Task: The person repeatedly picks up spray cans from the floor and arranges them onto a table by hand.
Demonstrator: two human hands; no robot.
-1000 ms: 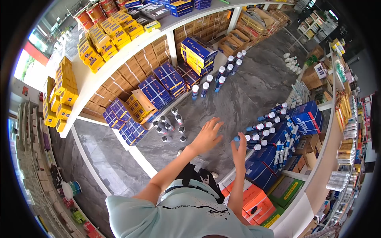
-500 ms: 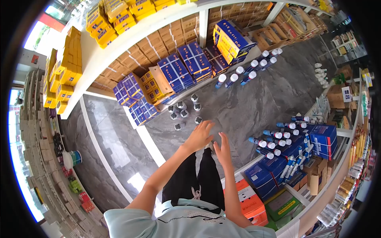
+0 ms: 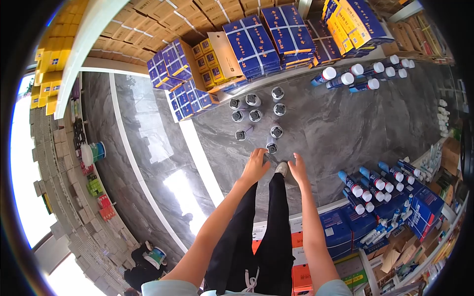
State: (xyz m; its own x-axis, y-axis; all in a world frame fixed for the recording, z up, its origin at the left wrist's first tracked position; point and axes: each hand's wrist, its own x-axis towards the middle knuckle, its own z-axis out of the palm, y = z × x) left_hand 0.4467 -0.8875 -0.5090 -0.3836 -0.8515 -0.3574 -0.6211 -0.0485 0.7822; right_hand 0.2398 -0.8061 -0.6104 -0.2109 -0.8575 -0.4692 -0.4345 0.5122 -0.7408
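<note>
My left hand [image 3: 256, 166] is low over the floor, fingers stretched forward and holding nothing that I can see. Just beyond its fingertips stands an upright spray can [image 3: 271, 147] with a dark top; whether they touch is unclear. My right hand [image 3: 297, 168] hangs apart to the right, fingers spread, with nothing in it. Behind the nearest can, another can [image 3: 276, 131] continues a column of upright cans leading away from me. To the left, several similar cans [image 3: 255, 116] stand grouped on the grey floor.
Blue-capped-in-white cans [image 3: 347, 78] stand at the back right, with more bottles [image 3: 379, 183] on boxes at right. Blue cartons [image 3: 251, 47] and an open box of yellow packs [image 3: 210, 64] line the low shelf ahead. My shoe [image 3: 281, 168] is between my hands.
My view has tilted and shifted, so the cans appear larger and nearer. My hands have moved farther apart. One more dark-topped can now shows at my left fingertips.
</note>
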